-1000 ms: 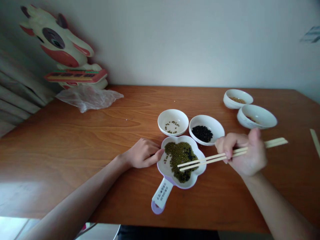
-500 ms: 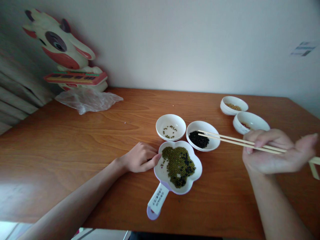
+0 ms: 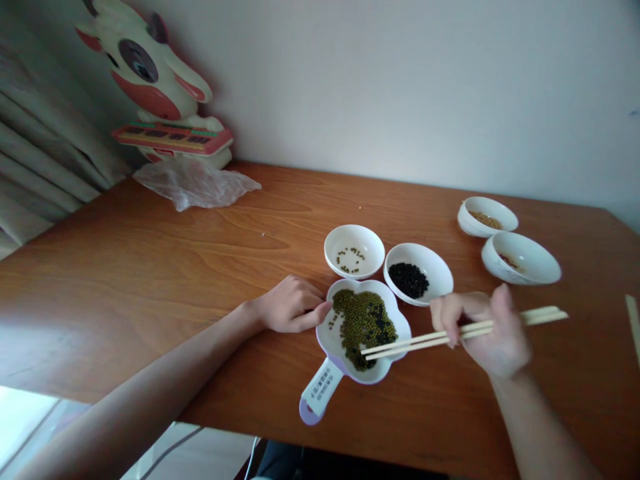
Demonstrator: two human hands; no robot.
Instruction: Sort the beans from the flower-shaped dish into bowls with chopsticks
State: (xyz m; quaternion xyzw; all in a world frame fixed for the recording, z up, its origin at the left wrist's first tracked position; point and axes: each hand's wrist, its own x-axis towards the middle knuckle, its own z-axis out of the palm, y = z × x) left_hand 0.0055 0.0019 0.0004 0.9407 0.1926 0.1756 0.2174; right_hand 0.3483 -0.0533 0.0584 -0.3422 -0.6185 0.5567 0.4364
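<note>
A pair of chopsticks is in my right hand, the fingers closed round them. Their tips are over the lower part of a flower-shaped scoop dish with a labelled handle. In the dish lie green beans mixed with black beans. My left hand rests on the table with curled fingers, gripping the dish's left rim by the thumb. Just behind the dish stand a white bowl with several green beans and a white bowl holding black beans. Whether the tips hold a bean I cannot tell.
Farther right are a white bowl of yellowish grains and a white bowl with some reddish bits. A clear plastic bag lies at the back left before a cow-shaped toy keyboard. A wall closes off the table's far side.
My right hand has moved left and nearer, carrying the chopstick tips from the black bean bowl to the flower-shaped dish. My left hand stays at the dish's rim. The view has shifted slightly.
</note>
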